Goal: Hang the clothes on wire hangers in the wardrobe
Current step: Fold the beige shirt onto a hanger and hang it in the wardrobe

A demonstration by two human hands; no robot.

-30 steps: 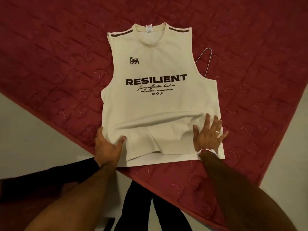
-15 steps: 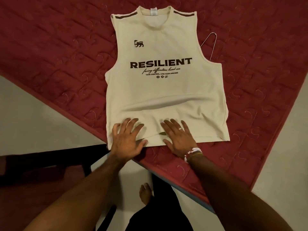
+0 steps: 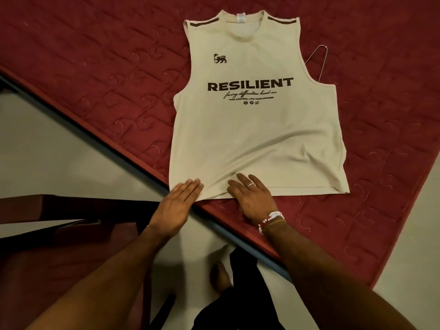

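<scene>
While the sleeveless shirt [image 3: 257,129] lies front-up on the red quilt [image 3: 95,67], the step in hand seems to be smoothing it before hanging. Low and left of centre, the left hand [image 3: 176,206] has its fingers straight and together, tips pressing the hem corner and gripping nothing. Just right of it, the right hand [image 3: 252,198] rests flat on the hem with its fingers spread, holding nothing. At upper right, 1 wire hanger [image 3: 319,60] pokes out beside the armhole; whether it sits under or inside the shirt is unclear. The next move calls for 1 hand to grasp that hanger and seat it in the shoulders.
</scene>
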